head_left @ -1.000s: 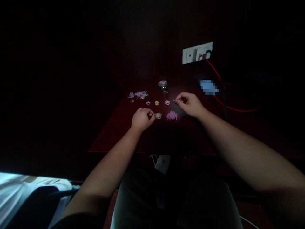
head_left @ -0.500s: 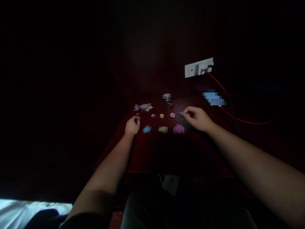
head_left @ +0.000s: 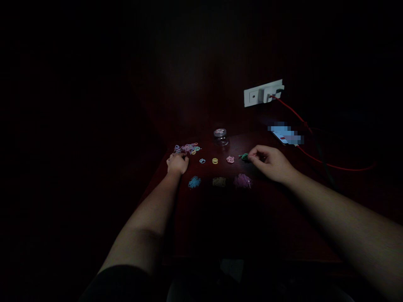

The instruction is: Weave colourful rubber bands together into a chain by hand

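Note:
Over the dark red table my left hand (head_left: pixel 178 163) is open, palm down, with its thumb apart from the fingers. Its fingertips touch down at the near edge of a mixed pile of small coloured rubber bands (head_left: pixel 189 148). My right hand (head_left: pixel 270 162) is closed in a pinch at a green rubber band (head_left: pixel 244 157), partly hidden by the fingertips. Between the hands lie small groups of bands in a row: light blue bands (head_left: pixel 202 161), yellow bands (head_left: pixel 215 161) and pink bands (head_left: pixel 230 160).
Nearer me lie a blue heap (head_left: pixel 194 181), a tan heap (head_left: pixel 219 181) and a purple heap (head_left: pixel 243 180). A clear lidded jar (head_left: pixel 221 137) stands behind. At right, a phone (head_left: pixel 285 134) has a red cable (head_left: pixel 315 161); a white wall socket (head_left: pixel 254 97) sits above.
My left hand has gone forward to the mixed pile, and its fingers have spread. My right hand stays by the green bands, still pinching. The view has shifted slightly and looks darker.

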`<state>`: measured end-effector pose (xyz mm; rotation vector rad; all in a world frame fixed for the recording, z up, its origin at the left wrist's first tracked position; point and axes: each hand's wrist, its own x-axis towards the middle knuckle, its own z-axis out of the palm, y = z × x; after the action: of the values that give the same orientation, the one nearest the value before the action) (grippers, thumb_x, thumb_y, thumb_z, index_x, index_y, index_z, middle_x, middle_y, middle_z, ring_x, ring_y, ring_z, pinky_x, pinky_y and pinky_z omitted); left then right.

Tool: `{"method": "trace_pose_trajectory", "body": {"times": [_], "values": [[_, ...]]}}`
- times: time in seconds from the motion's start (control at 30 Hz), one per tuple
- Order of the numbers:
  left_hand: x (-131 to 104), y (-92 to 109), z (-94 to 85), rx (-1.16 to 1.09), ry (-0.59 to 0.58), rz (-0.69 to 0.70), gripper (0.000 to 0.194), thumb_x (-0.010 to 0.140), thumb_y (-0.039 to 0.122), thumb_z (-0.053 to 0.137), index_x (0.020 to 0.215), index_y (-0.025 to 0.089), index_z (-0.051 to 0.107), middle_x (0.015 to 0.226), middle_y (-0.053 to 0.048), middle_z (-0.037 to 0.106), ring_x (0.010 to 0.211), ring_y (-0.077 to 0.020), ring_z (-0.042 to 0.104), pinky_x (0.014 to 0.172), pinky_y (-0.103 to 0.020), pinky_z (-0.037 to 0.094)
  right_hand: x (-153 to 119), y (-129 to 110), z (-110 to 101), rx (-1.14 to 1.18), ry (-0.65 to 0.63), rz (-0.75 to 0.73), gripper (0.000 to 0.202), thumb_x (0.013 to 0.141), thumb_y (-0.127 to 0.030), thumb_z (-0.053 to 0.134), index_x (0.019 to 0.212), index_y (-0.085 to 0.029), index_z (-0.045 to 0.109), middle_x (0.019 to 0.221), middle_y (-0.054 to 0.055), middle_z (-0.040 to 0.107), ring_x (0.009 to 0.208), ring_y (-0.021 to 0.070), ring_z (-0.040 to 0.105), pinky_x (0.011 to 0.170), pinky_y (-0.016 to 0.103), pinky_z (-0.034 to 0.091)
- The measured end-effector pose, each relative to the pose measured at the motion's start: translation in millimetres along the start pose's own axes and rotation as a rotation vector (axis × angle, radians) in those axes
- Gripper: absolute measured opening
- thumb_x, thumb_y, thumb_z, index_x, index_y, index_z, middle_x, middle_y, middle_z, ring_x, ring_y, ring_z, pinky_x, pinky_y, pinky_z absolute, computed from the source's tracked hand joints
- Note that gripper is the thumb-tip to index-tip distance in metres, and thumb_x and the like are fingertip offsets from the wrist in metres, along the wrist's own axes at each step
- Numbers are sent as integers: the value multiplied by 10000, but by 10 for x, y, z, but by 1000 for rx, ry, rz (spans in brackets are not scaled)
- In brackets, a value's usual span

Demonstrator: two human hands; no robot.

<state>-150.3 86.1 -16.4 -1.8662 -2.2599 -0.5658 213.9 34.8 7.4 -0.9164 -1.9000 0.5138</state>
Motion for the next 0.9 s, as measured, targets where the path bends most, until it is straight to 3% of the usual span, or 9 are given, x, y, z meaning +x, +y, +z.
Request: {"method": "trace_pose_trajectory", "body": {"times": [0.2, 0.4, 0.5, 0.63, 0.73, 0.8, 0.9], "values": [[-16, 4, -22, -25, 56, 44, 347, 839, 326, 483, 1095, 219, 692, 1206, -105, 643, 1193, -323, 488, 1016, -479, 358, 6, 38, -7, 8, 14, 11, 137, 808, -274, 571, 767, -151, 615, 686, 31, 585, 596, 131, 496, 532, 255, 378], [-288, 111, -201, -254, 238, 107, 252, 831, 301, 527, 980, 199, 702, 1058, -66, 704, 1040, -242, 607, 970, -359, 429, 24, 55, 3, 29, 46, 27, 100, 791, -243, 573, 756, -156, 606, 736, 44, 623, 634, 143, 532, 548, 253, 391], [-464, 408, -355, -455, 284, 154, 236, 844, 300, 522, 956, 185, 696, 1009, -62, 714, 965, -208, 646, 908, -324, 470, 30, 57, 10, 44, 52, 35, 98, 789, -237, 564, 751, -154, 599, 732, 39, 619, 631, 138, 529, 561, 251, 395], [-718, 1065, -547, -734, 278, 310, 178, 834, 282, 563, 905, 171, 682, 948, -53, 710, 909, -176, 656, 863, -307, 497, 28, 38, 26, 23, 37, 24, 118, 788, -242, 556, 746, -143, 604, 682, 24, 585, 602, 124, 488, 555, 247, 371], [-922, 1483, -554, -955, 243, 350, 160, 831, 270, 595, 947, 164, 628, 944, -57, 698, 887, -154, 663, 804, -273, 524, 21, 17, 34, 26, 20, 12, 134, 791, -247, 551, 757, -134, 613, 645, 10, 556, 575, 112, 453, 537, 238, 348], [-1035, 1620, -487, -1007, 233, 360, 143, 820, 247, 612, 939, 168, 608, 910, -49, 699, 852, -145, 674, 770, -258, 530, 18, 3, 36, 28, 8, 19, 143, 794, -251, 550, 763, -130, 620, 643, 12, 561, 569, 110, 451, 530, 234, 343], [-1122, 1634, -374, -945, 216, 390, 165, 789, 212, 645, 947, 186, 608, 861, -24, 712, 828, -148, 683, 807, -277, 524, 16, -14, 33, 19, 8, 17, 149, 808, -248, 541, 769, -131, 626, 669, 26, 590, 592, 119, 479, 541, 233, 356]]}}
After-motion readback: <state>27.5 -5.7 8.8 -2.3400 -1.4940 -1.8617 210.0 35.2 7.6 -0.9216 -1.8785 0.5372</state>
